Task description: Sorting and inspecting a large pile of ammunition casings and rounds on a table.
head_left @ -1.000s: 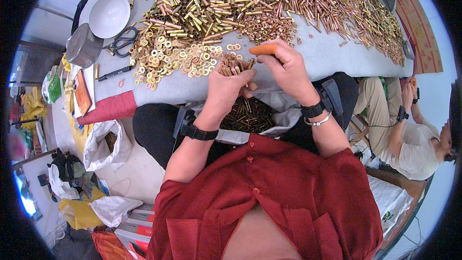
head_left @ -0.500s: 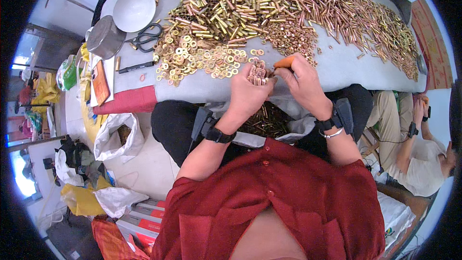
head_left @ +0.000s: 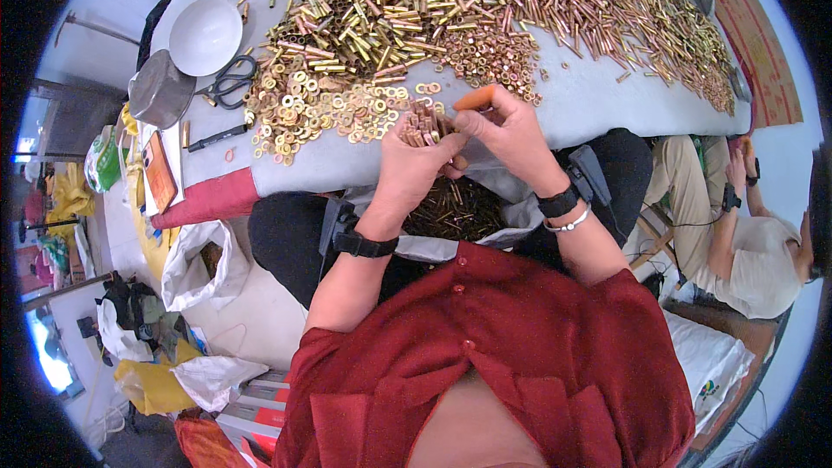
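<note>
One white sack (head_left: pixel 520 215) lies open at the lap, nearer than the washer pile (head_left: pixel 321 108) (reference landmark) and to its right; dark, slender metal pieces (head_left: pixel 455 211) fill it. Left hand (head_left: pixel 414 160): located at the near right edge of the washer pile, fingers curled around an upright bundle of copper-coloured metal pieces (head_left: pixel 423 128). Right hand (head_left: pixel 507 132): located farther right of the washer pile, just beside the bundle; thumb and index finger set narrow, the index finger wearing an orange cover (head_left: pixel 475 98). Whether a part is pinched between those two fingertips cannot be told. Left of the washer pile, a black marker (head_left: pixel 218 138) lies on the grey table cover (head_left: pixel 299 175); an orange-backed phone (head_left: pixel 159 175) rests farther left. Black-handled scissors (head_left: pixel 230 82) lie just left of the washer pile, with a metal pot (head_left: pixel 162 91) and a white bowl (head_left: pixel 205 35) beyond. Right of the washer pile and slightly farther, small nuts (head_left: pixel 494 61) form a heap. Behind the washer pile, brass-coloured tubes (head_left: pixel 364 22) spread widely, meeting thin coppery rods (head_left: pixel 607 22) at the right.
</note>
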